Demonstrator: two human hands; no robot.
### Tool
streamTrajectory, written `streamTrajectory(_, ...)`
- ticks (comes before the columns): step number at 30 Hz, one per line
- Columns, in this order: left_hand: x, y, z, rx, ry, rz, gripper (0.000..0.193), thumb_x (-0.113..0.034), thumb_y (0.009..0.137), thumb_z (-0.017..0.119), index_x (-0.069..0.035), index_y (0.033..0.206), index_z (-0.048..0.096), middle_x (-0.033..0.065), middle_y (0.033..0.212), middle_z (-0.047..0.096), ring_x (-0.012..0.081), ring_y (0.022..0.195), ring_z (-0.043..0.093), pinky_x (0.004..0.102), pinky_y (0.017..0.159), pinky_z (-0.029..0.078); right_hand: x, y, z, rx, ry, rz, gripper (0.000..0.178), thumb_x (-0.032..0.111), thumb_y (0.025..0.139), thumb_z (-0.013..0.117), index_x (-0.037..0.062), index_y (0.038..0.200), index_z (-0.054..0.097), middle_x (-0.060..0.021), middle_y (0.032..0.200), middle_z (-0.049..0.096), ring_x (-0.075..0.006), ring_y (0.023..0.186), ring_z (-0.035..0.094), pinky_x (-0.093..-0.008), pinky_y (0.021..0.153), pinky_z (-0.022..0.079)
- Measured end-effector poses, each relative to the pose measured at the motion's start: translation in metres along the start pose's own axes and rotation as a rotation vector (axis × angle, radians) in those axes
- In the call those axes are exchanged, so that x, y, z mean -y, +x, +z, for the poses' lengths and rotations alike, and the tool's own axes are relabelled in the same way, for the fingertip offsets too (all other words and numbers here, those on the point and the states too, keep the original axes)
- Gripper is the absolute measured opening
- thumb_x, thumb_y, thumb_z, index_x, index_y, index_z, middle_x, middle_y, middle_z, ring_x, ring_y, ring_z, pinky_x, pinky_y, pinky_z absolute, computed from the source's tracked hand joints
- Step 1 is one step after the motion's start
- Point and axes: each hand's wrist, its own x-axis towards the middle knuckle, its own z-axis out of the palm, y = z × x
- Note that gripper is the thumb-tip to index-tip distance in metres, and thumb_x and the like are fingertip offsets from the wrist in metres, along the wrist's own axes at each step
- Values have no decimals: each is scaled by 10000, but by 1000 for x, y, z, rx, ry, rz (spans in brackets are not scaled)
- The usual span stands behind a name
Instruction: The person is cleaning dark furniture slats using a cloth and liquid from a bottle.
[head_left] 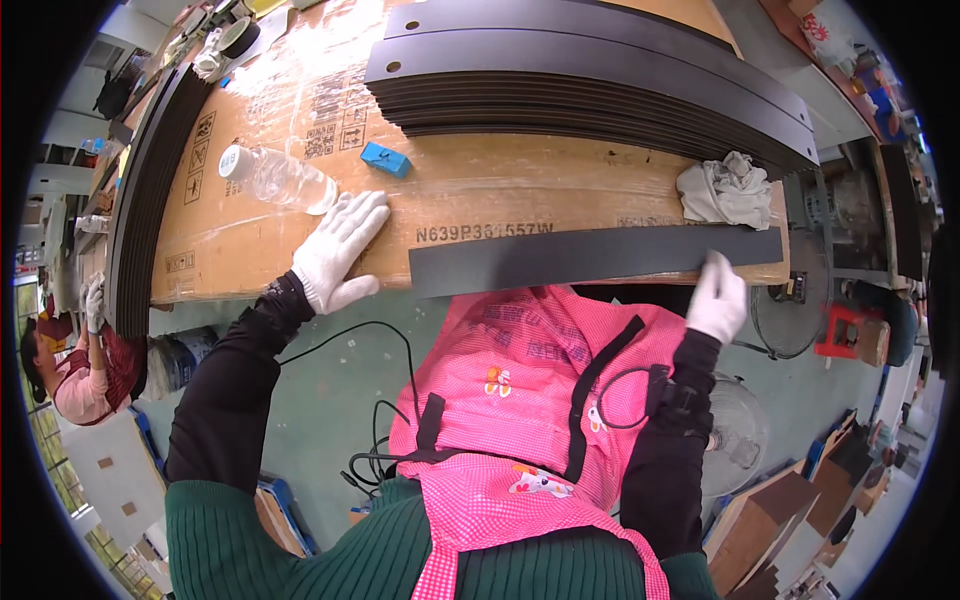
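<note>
Board (590,258), long, dark, along near edge of table (540,180), room beyond, left hand (342,252) spread empty, right hand (717,300) curled against it, grip unclear.

Tabletop (560,175): tan-brown, black print (485,233). Near strip (590,259): plain dark grey. Far panel stack (600,60): dark grey too; left stack (152,190) near-black. Left hand (342,248), right hand (717,305): white gloves. Block (386,159): bright blue. Bottle (290,180): clear, white cap (234,162). Cloth (728,190): off-white. Apron (465,355): pink-and-white check, animal figures (541,481). Sweater (330,550): dark green, ribbed. Floor (325,420): grey-green.
</note>
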Motion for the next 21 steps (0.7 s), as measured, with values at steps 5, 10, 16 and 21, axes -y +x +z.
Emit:
streamTrajectory(5, -73, 50, 0, -152, -77, -40, 1169, -514, 772, 849, 91, 1600, 287, 361, 1635, 329, 521, 1540, 307, 594, 1298, 189, 128, -31, -15, 169, 182, -258, 143, 184, 932, 747, 167, 1073, 768, -61, 808, 593, -260, 739, 610, -406, 671, 517)
streamTrajectory(10, -105, 90, 37, -94, 10, -68, 1208, -524, 738, 870, 131, 1567, 283, 351, 1611, 359, 498, 1531, 328, 596, 1296, 203, 194, -84, -4, 445, 512, -383, 235, 129, 874, 805, 171, 1103, 781, -64, 796, 593, -264, 681, 623, -383, 620, 527)
streamTrajectory(16, -106, 95, 37, -140, 41, -102, 1032, -432, 745, 882, 54, 1531, 421, 274, 1605, 419, 450, 1518, 373, 568, 1279, 273, 22, -6, -1, 53, 161, -38, 188, 193, 950, 752, 168, 1130, 802, -94, 818, 613, -262, 732, 617, -405, 696, 519)
streamTrajectory(21, -106, 100, 39, -132, 39, -116, 1025, -433, 748, 878, 53, 1527, 423, 276, 1602, 422, 450, 1518, 374, 570, 1278, 275, -32, 22, -8, -91, -70, 81, 234, 205, 952, 751, 173, 1179, 795, -93, 875, 649, -270, 810, 680, -402, 751, 558)
